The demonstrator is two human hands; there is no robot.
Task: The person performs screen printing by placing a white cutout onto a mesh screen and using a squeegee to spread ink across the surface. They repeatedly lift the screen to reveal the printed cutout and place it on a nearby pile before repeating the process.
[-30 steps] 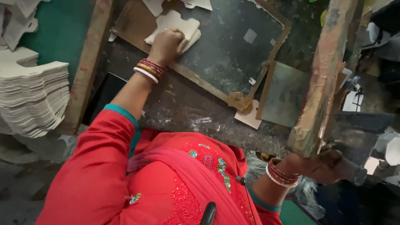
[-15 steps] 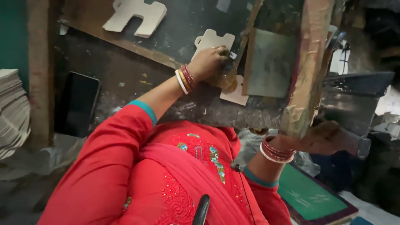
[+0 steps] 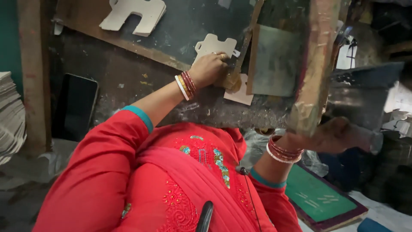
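My left hand (image 3: 211, 68) presses on a cream die-cut card piece (image 3: 213, 44) that lies on the dark printing board (image 3: 189, 25), near the board's lower right corner. My right hand (image 3: 330, 135) grips the lower end of a wooden frame handle (image 3: 315, 73) caked in dried ink; the frame stands raised and tilted up at the right. A small stack of the same cut cards (image 3: 135, 15) lies higher up on the board, apart from my left hand. Both wrists carry red and gold bangles, and my sleeves are red.
A tall stack of cut cards (image 3: 10, 116) stands at the far left beside a wooden post (image 3: 32, 77). A black phone (image 3: 75, 107) lies on the stained bench. A green-screened frame (image 3: 319, 197) rests low at the right, and a dark metal box (image 3: 365, 94) sits behind the handle.
My left hand has carried a card from the stack at the upper board down to the lower right corner. The view has shifted left and the raised frame stays in my right hand.
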